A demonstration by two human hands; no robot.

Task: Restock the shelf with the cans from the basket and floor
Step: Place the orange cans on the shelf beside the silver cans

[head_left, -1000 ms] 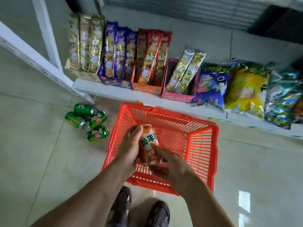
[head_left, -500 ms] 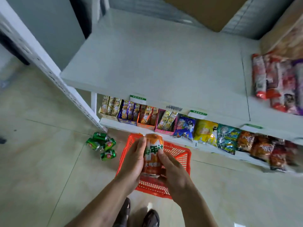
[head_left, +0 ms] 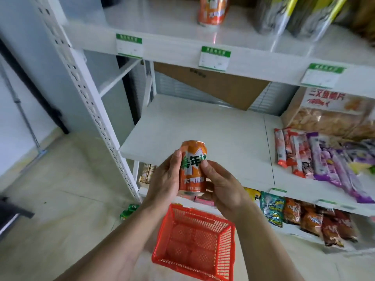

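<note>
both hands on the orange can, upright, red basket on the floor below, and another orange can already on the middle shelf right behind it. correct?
Not quite. The second orange can stands on the top shelf, not the middle one. In the head view both hands, left hand and right hand, grip the held orange can upright above the red basket.

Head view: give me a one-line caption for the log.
Both hands, left hand and right hand, hold an upright orange can before the shelf, above the red basket.
</note>
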